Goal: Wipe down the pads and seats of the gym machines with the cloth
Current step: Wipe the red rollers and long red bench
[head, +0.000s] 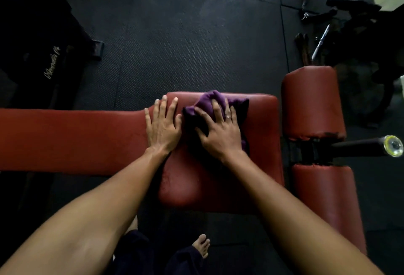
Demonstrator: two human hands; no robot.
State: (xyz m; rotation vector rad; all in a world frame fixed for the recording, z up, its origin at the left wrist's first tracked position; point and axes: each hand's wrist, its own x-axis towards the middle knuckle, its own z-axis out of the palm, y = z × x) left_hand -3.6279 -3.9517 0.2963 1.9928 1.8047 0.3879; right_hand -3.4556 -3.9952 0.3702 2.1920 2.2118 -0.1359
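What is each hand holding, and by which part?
Nothing is gripped: the right hand presses down on the bunched middle of the purple cloth; the left hand lies flat on the seat pad.

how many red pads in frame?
4: long back pad at left; seat at centre, under the cloth; upper roller pad at right; lower roller pad below it. More may lie out of frame.

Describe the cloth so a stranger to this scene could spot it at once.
Find the long red padded bench crossing the dark floor, then its wider square seat pad at the centre. The crumpled purple cloth lies on that pad under the right hand; nothing else here is purple.
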